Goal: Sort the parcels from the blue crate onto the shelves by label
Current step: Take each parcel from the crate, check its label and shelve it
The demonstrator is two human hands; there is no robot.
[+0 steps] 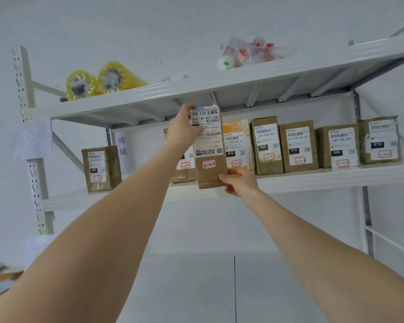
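Note:
A tall brown parcel (210,159) with a white shipping label and a red-framed tag reading 3-2-5 stands upright at the front edge of the middle shelf (313,177). My left hand (183,128) grips its upper left corner. My right hand (239,181) holds its lower right corner from below. Behind it stand a parcel tagged 3-2-4 (184,167) on the left and an orange-and-white parcel (238,145) on the right. The blue crate is out of view.
More labelled brown parcels (297,146) line the middle shelf to the right, and one (100,167) stands alone at its left end. The top shelf (196,86) carries yellow tape rolls (103,81) and a clear bag (252,53). White uprights (36,187) frame the rack.

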